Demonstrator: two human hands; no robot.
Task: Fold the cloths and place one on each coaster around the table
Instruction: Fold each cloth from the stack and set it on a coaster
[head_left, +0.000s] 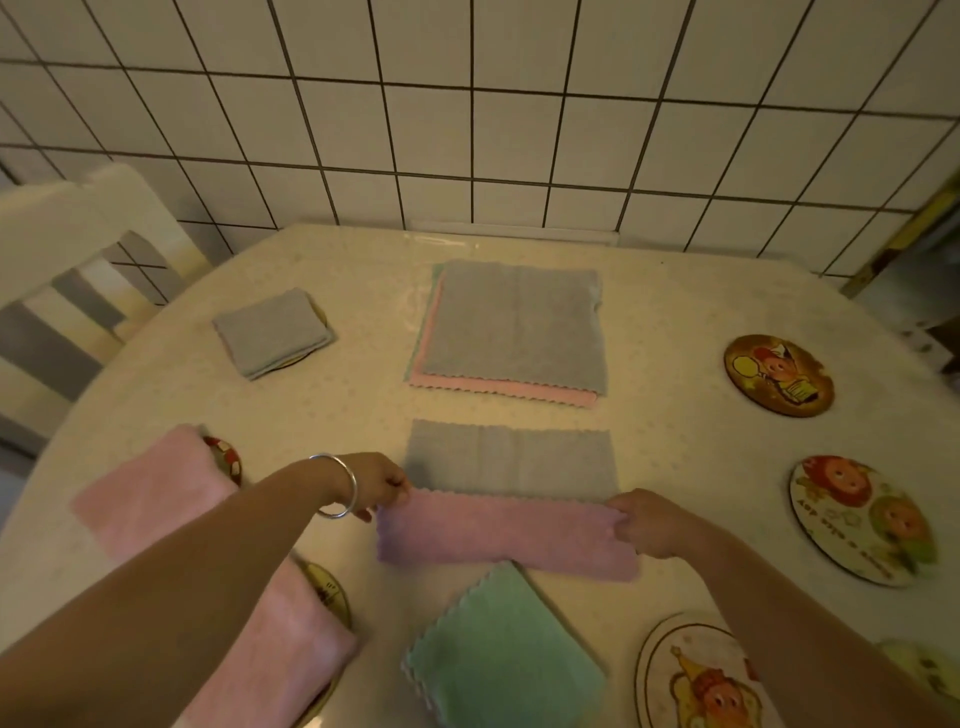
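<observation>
Purple cloth is hanging stretched near the table's front edge, left hand and right hand pinching its ends.

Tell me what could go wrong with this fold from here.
The purple cloth, pinched by the left hand and right hand, overlaps the grey cloth and could drag it. The green cloth lies close below and may get bumped. Three coasters, including the nearest coaster, are still bare.
</observation>
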